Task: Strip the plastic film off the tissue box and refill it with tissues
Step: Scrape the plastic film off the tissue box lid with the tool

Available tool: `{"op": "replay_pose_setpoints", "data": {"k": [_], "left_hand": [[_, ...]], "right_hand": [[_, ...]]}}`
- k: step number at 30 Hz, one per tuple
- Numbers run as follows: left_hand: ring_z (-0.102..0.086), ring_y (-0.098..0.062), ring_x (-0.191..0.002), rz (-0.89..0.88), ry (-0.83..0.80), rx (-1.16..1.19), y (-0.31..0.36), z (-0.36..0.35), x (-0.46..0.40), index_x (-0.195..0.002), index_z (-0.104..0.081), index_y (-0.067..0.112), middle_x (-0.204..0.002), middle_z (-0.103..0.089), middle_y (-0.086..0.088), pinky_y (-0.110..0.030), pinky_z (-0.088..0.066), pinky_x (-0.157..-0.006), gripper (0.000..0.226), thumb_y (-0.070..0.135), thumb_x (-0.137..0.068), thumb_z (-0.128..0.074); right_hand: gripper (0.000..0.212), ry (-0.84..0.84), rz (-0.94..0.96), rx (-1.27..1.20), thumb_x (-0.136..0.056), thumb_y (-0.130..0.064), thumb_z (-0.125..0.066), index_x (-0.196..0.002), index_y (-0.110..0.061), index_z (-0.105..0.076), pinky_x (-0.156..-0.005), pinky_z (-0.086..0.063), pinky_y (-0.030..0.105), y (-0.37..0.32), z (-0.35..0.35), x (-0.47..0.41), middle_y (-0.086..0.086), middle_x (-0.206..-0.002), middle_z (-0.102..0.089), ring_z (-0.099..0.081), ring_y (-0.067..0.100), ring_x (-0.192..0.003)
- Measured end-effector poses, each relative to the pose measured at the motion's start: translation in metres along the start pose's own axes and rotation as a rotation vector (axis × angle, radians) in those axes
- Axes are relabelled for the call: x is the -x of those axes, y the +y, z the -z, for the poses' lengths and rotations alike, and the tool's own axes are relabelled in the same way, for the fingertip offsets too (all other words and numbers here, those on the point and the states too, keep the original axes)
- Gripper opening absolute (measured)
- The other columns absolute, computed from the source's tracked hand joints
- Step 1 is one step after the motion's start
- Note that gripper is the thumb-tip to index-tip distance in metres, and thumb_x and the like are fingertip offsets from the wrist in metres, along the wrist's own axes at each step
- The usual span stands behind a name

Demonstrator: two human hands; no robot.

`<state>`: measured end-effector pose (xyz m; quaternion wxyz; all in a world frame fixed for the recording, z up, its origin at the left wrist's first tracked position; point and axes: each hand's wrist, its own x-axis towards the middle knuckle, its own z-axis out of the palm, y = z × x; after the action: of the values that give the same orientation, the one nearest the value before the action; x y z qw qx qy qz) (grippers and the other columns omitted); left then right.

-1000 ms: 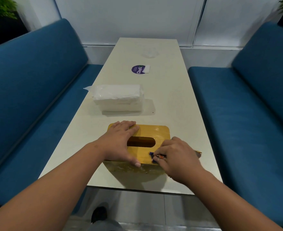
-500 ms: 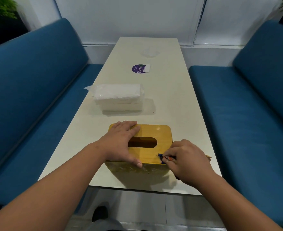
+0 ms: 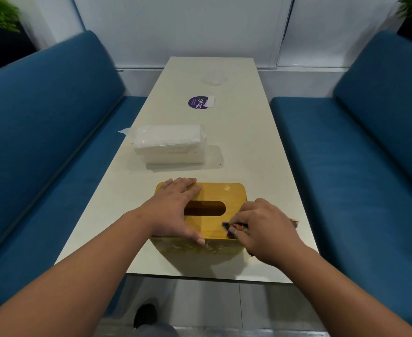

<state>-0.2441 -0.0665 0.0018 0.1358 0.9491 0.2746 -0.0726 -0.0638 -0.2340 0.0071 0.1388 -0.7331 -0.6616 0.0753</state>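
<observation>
A yellow tissue box (image 3: 227,193) with an oval slot stands near the table's front edge. Its front face (image 3: 214,249) looks covered with wrinkled, patchy film. My left hand (image 3: 173,210) lies flat on the left half of the box top, with the thumb over the front edge, and holds the box down. At the front right corner of the top, my right hand (image 3: 263,227) pinches a small blue and orange object (image 3: 231,228) against the box. A brownish tip (image 3: 295,222) sticks out behind that hand. A white tissue pack (image 3: 168,143) in clear wrap lies further back on the left.
The long white table (image 3: 253,147) runs away from me between two blue benches (image 3: 42,147). A round purple sticker (image 3: 197,102) and a crumpled piece of clear plastic (image 3: 213,77) lie towards the far end. My shoe (image 3: 144,314) shows on the floor below.
My right hand slid a little to the right along the box top's front edge, then back slightly left, keeping its pinch. My left hand stayed on the box.
</observation>
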Motion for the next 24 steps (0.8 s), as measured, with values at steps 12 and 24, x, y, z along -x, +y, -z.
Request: {"op": "replay_pose_setpoints", "data": {"k": [12, 24], "left_hand": [[0.006, -0.015, -0.144, -0.002, 0.003, -0.025, 0.000, 0.000, -0.002, -0.151, -0.008, 0.028, -0.159, 0.002, 0.007, -0.037, 0.009, -0.116, 0.134, 0.094, -0.044, -0.052], [0.005, -0.015, -0.144, -0.009, 0.005, -0.016, 0.000, 0.000, 0.000, -0.151, -0.010, 0.028, -0.159, 0.001, 0.007, -0.036, 0.009, -0.116, 0.131, 0.091, -0.046, -0.057]], "right_hand": [[0.023, 0.026, 0.025, -0.012, -0.092, -0.043, -0.054, -0.105, -0.035, -0.072, -0.081, -0.042, 0.034, -0.006, -0.001, -0.021, -0.013, -0.102, -0.063, -0.046, 0.013, -0.095], [0.020, 0.124, -0.093, 0.007, -0.092, -0.040, -0.057, -0.103, -0.035, -0.072, -0.079, -0.043, 0.033, 0.017, 0.013, -0.025, -0.015, -0.103, -0.063, -0.046, 0.012, -0.093]]}}
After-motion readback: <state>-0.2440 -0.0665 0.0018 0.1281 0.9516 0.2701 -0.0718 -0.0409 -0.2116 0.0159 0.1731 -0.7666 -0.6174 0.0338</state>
